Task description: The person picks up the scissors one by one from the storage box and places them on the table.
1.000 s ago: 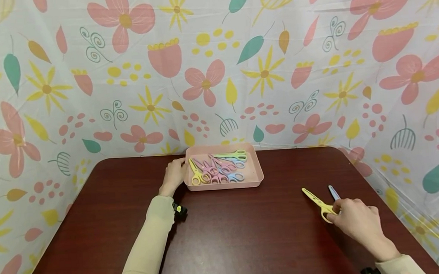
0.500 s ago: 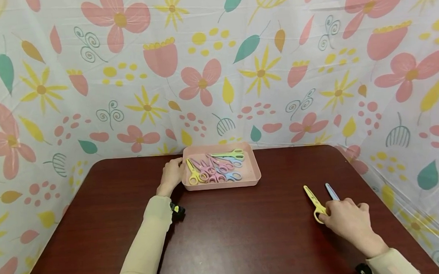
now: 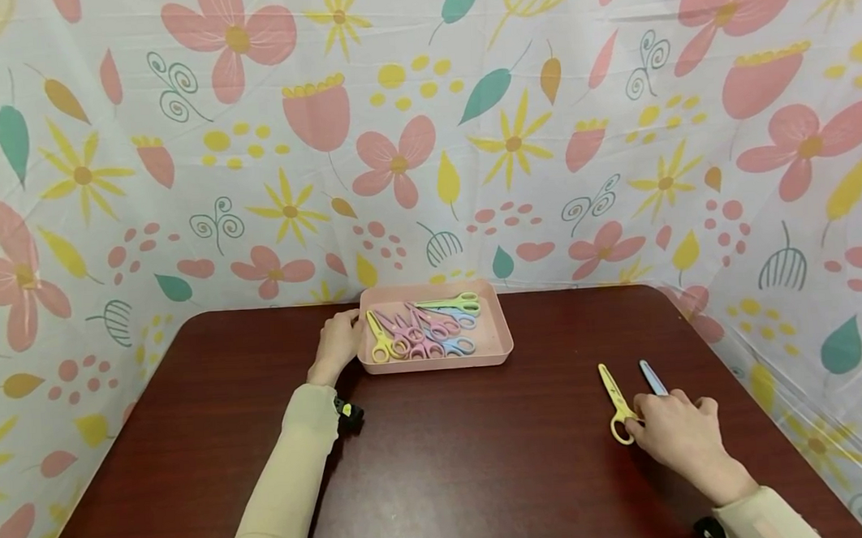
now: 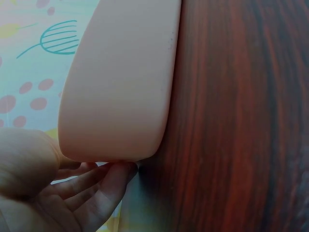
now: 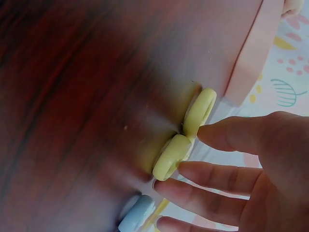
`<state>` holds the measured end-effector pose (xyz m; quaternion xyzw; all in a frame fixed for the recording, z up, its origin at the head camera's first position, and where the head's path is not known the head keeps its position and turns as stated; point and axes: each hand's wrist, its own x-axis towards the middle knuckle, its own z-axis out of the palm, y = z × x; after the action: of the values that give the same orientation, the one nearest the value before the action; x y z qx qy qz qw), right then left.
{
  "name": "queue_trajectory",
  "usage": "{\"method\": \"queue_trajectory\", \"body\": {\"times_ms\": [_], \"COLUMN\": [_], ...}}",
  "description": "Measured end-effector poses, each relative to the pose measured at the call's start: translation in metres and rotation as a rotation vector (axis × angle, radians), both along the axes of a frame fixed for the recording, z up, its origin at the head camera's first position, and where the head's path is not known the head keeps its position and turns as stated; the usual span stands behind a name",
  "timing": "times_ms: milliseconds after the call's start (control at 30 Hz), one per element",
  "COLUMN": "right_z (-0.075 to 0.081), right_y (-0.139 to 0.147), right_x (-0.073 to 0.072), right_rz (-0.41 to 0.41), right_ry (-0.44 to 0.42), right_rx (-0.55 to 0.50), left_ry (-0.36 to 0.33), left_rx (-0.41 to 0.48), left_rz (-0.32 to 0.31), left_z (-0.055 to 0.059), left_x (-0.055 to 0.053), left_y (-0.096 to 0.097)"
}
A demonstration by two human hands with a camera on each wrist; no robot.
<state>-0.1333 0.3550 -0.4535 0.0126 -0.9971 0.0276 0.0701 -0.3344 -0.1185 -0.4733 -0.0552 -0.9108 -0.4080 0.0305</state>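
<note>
A shallow pink tray with several pastel scissors lying in it stands at the back of the table. My left hand grips its left end; the left wrist view shows fingertips against the tray's end wall. At the right, yellow scissors lie on the table, blades pointing away. My right hand pinches their handle loops between thumb and index finger. Just right of them lie blue scissors; the hand hides most of their handle in the head view.
The dark brown wooden table has rounded far corners. A flower-printed sheet hangs behind it and along both sides. Each wrist wears a black camera strap.
The yellow scissors have turned so their blades point more straight away from me. My right hand has shifted slightly left. The left hand has stayed at the tray.
</note>
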Motion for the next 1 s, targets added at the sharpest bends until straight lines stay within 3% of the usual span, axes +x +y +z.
{"method": "queue_trajectory", "body": {"times_ms": [367,633,1000], "right_z": [0.005,0.016,0.028], "right_y": [0.0,-0.007,-0.037], "right_x": [-0.003,-0.014,-0.044], "right_rz": [0.004,0.045,0.231], "right_ry": [0.026,0.029,0.054], "right_rx": [-0.02,-0.008,-0.004], "left_ry": [0.015,-0.012,-0.034], "left_rx": [-0.004,-0.003,-0.008], "left_rz": [0.014,0.015,0.031], "left_z": [0.0,0.002,0.001], "left_x": [0.001,0.001,-0.001], "left_y": [0.0,0.002,0.002]}}
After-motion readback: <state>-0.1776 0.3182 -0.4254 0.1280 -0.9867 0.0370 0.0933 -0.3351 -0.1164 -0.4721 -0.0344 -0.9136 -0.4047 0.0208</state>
